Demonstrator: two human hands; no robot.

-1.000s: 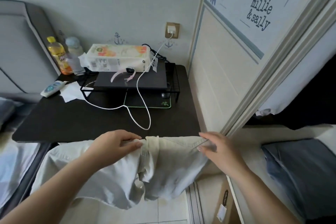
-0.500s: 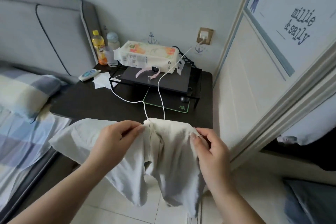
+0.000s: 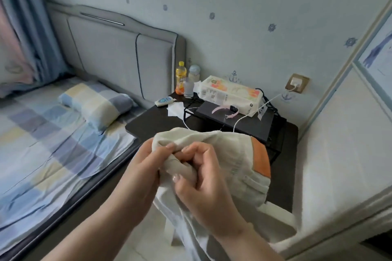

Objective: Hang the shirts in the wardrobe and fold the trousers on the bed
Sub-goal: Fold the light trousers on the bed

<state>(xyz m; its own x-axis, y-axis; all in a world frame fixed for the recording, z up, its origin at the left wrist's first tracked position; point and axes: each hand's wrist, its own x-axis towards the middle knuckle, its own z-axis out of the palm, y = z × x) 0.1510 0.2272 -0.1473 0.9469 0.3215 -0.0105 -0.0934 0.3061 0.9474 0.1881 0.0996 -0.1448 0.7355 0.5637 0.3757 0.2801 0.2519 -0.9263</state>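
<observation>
Head view: hands (image 3: 169, 171) bunch cream trousers (image 3: 239, 154).

Two bare forearms, no sleeves visible; fingers (image 3: 175, 177) with possibly pale-polished nails.

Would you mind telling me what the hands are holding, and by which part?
Both the left hand and the right hand grip the cream trousers, fingers curled round bunched fabric at their upper end, near the waistband with the orange patch.
</observation>
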